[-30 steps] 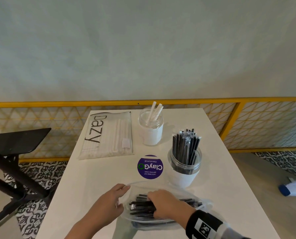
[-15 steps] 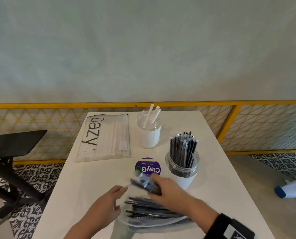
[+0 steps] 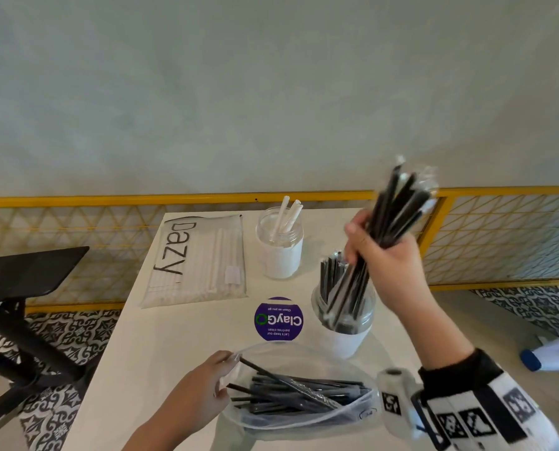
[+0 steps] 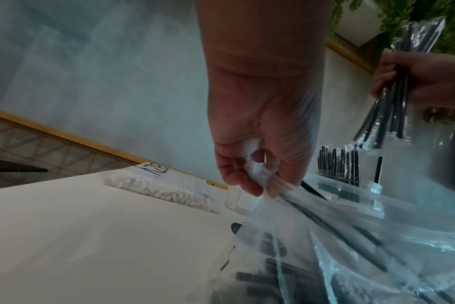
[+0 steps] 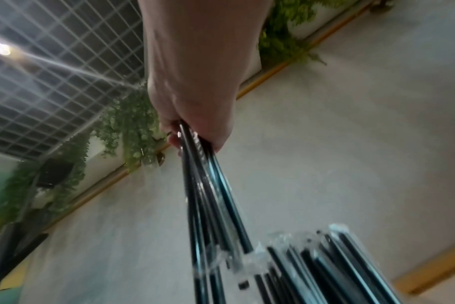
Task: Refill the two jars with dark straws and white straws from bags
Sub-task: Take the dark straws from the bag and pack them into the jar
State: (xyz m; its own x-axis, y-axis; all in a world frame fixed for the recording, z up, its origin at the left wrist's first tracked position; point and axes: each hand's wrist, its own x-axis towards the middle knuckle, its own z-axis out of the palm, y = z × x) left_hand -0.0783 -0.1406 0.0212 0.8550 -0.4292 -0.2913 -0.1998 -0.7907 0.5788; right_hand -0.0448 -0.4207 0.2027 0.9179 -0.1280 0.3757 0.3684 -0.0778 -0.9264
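Your right hand [image 3: 382, 265] grips wrapped dark straws [image 3: 398, 209] tilted over their jar [image 3: 343, 315] for dropping in; your left hand [image 3: 203, 388] pinches the bag [image 3: 353, 415] mouth wide

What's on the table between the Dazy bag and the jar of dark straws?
In the head view, the round purple ClayGo sticker lies between the Dazy bag and the dark-straw jar.

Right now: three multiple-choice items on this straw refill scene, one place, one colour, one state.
1. Where is the round sticker?
A. between the two jars
B. on the wall
C. inside a bag

2. What colour are the straws in the far jar?
A. black
B. white
C. yellow

3. What is the right hand doing?
A. resting flat
B. gripping a bundle of dark straws
C. holding the bag of white straws

Key: 1 A, it lies on the table between them. 2 B, white ends stick out. 3 B, fingers wrap the bundle over the near jar.
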